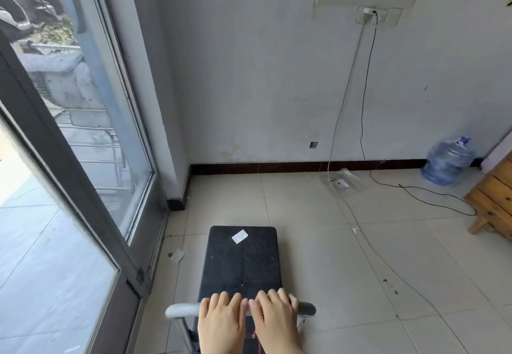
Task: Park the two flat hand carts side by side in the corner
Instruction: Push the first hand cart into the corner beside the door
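Your left hand (221, 316) and right hand (273, 315) lie side by side, fingers curled over the cart handle (181, 309) at bottom centre, black deck (241, 265) ahead.

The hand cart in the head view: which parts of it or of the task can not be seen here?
- Cart wheels: hidden under its deck.
- Handle middle: covered by left hand and right hand.
- Second cart: outside the frame.
- White label: print too small.
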Demonstrator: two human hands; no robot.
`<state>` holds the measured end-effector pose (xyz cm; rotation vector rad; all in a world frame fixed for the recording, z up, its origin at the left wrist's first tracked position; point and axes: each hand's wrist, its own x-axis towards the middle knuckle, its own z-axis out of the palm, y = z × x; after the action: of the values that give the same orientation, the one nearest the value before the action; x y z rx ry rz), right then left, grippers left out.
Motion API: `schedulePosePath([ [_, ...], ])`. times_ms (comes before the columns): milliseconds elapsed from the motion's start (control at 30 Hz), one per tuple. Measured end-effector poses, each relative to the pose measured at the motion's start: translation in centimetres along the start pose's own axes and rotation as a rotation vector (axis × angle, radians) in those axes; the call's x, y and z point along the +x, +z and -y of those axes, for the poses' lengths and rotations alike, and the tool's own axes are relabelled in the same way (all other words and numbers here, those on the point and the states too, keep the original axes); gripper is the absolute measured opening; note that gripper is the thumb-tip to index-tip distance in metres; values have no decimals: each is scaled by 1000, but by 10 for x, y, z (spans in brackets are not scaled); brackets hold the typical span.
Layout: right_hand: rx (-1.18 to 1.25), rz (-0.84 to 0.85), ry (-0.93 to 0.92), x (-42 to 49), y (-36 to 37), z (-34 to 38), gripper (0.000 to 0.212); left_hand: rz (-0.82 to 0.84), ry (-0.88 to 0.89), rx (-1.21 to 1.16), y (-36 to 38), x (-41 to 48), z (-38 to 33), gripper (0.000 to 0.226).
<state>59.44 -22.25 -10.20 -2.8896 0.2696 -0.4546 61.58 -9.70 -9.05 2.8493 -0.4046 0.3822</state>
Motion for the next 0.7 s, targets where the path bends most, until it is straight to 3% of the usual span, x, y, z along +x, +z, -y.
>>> schedulePosePath([
  [700, 34, 26, -36, 290, 85, -14, 28, 16, -46, -2, 75, 285, 31, 35],
])
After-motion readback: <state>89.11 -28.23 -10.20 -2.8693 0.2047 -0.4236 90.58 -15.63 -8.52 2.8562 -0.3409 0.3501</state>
